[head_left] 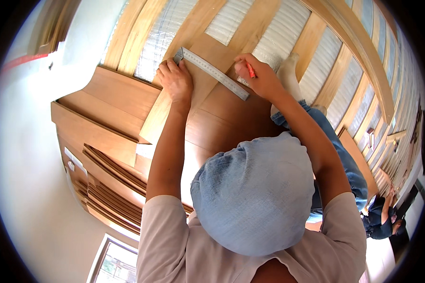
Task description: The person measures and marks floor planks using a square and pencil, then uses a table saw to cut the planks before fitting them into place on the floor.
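A try square [215, 73] with a pale metal ruled blade and a darker stock lies across a brown floorboard [210, 49]. My left hand [175, 82] grips the square by its stock end, the fingers bent down over the plank. To the right of the blade, my right hand [255, 75] is closed round a red pencil-like marker [251, 70], just above the boards; its tip is hidden. Smooth brown laid boards [222, 125] spread below both hands.
Wooden battens [250, 26] alternate with silvery wrapped sheeting [274, 45]. Stacked brown planks [113, 198] lie at left, near a white wall [28, 155]. A long curved-looking board [373, 66] crosses at right. Rounded pale denim [252, 193] fills the near middle. Another person [382, 217] is far right.
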Available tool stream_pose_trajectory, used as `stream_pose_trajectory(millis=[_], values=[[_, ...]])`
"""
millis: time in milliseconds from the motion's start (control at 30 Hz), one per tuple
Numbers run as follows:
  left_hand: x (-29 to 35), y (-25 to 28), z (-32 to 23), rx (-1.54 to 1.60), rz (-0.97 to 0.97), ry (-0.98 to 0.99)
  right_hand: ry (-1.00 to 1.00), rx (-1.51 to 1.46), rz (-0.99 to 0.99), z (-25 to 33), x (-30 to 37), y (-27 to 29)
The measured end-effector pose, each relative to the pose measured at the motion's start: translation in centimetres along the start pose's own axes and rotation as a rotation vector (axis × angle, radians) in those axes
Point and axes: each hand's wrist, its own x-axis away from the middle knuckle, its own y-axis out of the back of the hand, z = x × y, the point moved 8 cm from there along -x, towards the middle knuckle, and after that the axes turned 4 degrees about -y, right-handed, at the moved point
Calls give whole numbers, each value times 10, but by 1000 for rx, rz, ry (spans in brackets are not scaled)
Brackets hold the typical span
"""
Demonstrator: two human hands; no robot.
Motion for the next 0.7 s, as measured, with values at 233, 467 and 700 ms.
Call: stream_pose_trajectory(millis=[233,467,700], values=[[1,7,-4,-34,-42,-6,306,-106,-65,44,-56,-29],[0,8,-4,-27,-35,12,376,80,-57,53,-77,-54],[-1,6,-4,-27,-27,0,323,165,-16,45,-85,-67]])
